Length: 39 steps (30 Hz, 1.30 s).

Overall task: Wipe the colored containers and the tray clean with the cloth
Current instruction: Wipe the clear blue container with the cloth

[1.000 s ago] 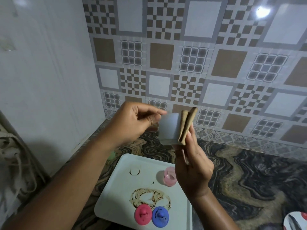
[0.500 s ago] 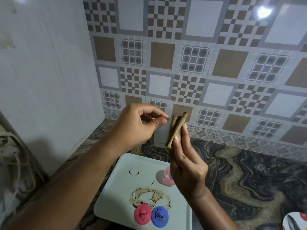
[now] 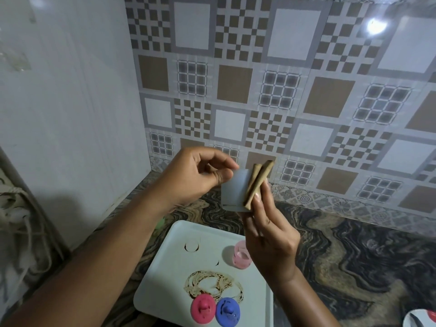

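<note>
Above the tray I hold a pale white cloth (image 3: 233, 193) whose folded edge (image 3: 257, 182) is stained brown. My left hand (image 3: 200, 177) pinches its upper left corner. My right hand (image 3: 271, 239) grips the stained fold from below. The white tray (image 3: 174, 277) lies on the counter beneath, with a brown smear (image 3: 213, 285) and ring marks on it. A small pink container (image 3: 240, 256) stands on the tray, partly behind my right hand. A pink lid (image 3: 203, 308) and a blue lid (image 3: 228, 312) lie at the tray's near edge.
The marbled dark counter (image 3: 354, 256) runs to a patterned tiled wall behind and a plain white wall on the left. A tangle of cords (image 3: 21, 223) hangs at far left. A white dish (image 3: 418, 320) shows at the bottom right corner. Something small and green (image 3: 160, 224) lies left of the tray.
Half a second ago the cloth was turned edge-on, with mostly the brown fold showing. Now its white face is spread toward me again, as one second ago. Both hands stayed above the tray.
</note>
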Available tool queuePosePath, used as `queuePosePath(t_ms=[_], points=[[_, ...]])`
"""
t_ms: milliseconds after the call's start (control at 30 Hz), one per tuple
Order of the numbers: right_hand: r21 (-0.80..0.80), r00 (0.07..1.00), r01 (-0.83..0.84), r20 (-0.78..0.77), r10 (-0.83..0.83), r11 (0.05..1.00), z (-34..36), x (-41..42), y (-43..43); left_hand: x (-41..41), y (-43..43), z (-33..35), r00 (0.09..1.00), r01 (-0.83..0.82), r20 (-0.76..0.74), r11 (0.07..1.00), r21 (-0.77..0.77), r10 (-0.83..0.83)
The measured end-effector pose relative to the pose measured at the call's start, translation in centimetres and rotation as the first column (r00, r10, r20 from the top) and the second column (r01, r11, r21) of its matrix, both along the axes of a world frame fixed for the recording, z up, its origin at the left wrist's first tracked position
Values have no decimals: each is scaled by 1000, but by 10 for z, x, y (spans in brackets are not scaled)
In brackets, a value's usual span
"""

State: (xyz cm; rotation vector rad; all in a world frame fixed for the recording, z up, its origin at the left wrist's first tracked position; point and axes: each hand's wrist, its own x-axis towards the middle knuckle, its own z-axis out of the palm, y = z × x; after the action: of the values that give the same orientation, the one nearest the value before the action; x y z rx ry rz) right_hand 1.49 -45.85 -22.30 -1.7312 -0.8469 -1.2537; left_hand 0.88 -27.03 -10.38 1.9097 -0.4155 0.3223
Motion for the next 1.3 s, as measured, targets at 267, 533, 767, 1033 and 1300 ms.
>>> queuePosePath(t_ms=[267, 533, 767, 1033, 1300], points=[[141, 998, -12, -64, 21, 990, 1, -4, 3, -4, 2, 1, 1000, -2, 31, 1000, 29, 1], [-2, 1000, 4, 28, -4, 1000, 0, -3, 2, 4, 5, -6, 998, 23, -61, 999, -28, -25], [7, 992, 80, 93, -80, 997, 2, -2, 1, -2, -7, -1, 999, -10, 40, 997, 71, 7], [-87, 992, 93, 91, -85, 992, 2, -4, -1, -3, -10, 2, 997, -68, 45, 987, 148, 62], [51, 996, 77, 50, -80, 996, 10, -4, -8, 1, -6, 1, 1000, 12, 25, 998, 58, -13]])
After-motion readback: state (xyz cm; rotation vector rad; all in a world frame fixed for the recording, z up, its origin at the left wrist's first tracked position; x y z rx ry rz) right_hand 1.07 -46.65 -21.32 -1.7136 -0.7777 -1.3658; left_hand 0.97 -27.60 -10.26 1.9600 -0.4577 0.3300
